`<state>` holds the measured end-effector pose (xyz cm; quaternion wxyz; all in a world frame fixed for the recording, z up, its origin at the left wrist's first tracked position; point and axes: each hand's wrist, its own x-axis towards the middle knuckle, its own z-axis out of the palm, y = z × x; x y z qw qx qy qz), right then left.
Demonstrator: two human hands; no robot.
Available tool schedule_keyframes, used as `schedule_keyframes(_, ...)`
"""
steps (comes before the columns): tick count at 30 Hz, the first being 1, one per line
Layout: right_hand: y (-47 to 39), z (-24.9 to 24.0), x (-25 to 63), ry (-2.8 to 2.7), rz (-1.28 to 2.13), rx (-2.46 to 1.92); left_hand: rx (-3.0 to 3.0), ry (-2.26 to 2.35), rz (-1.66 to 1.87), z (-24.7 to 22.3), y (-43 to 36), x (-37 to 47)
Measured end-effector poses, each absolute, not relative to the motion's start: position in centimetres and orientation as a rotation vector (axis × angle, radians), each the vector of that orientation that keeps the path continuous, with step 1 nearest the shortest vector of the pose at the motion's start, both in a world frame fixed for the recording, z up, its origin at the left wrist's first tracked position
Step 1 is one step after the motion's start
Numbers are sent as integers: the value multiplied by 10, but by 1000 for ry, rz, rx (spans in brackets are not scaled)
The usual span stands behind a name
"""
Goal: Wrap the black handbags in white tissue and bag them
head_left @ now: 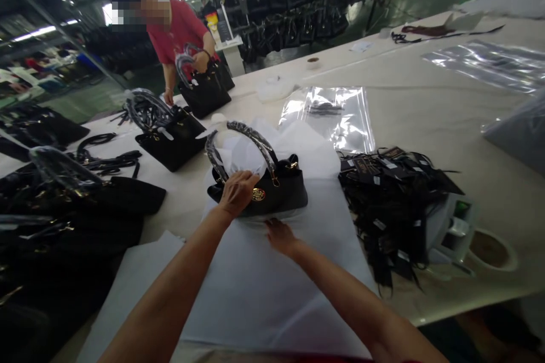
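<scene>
A black handbag point(285, 190) with a round gold emblem stands on white paper point(272, 289), its two handles wrapped in clear plastic. White tissue shows at the bag's opening and behind it. My left hand point(239, 190) is closed at the bag's upper front edge, left of the emblem, with its fingers bent over the edge by the tissue. Low in front of the bag, my right hand point(280, 236) is at the paper near the bag's bottom edge; its fingertips are partly hidden, and whether they grip the paper is unclear.
More black handbags point(172, 139) crowd the left side. A person in a red shirt point(183, 25) handles bags across the table. Black tags point(383, 181) lie in a pile at right, beside a tape roll point(491, 249) and a pale dispenser point(457, 227). Clear plastic bags point(353, 116) lie behind.
</scene>
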<state>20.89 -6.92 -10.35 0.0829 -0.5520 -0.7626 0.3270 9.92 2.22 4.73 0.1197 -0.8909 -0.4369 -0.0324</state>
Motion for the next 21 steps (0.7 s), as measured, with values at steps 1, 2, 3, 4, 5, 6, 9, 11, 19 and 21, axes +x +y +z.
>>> schedule_keyframes(1, -82, -104, 210, -2292, 993, -1622, -2606, -1291, -94, 44, 22, 100)
schedule_keyframes(2, -97, -104, 214, -2310, 1013, -1595, -2605, -1304, -109, 40, 22, 99)
schedule_keyframes(3, -114, -104, 220, -2321, 1026, -1559, -2602, -1315, -138, 36, 21, 99)
schedule_keyframes(4, -132, -103, 230, -2312, 1014, -1519, -2595, -1324, -178, 33, 21, 98)
schedule_keyframes(5, -151, -103, 243, -2272, 965, -1486, -2582, -1332, -225, 30, 20, 97)
schedule_keyframes(6, -170, -103, 259, -2198, 872, -1476, -2570, -1335, -272, 27, 19, 95)
schedule_keyframes(9, -220, -101, 333, -1802, 375, -1641, -2579, -1335, -381, 22, 20, 92)
schedule_keyframes(11, -244, -96, 398, -1476, 13, -1856, -2611, -1338, -488, 19, 21, 92)
schedule_keyframes(19, -240, -117, 597, -769, 148, -2829, -2700, -1500, -823, 17, 20, 97)
schedule_keyframes(21, -232, -130, 612, -822, 215, -2873, -2620, -1558, -614, 20, 19, 99)
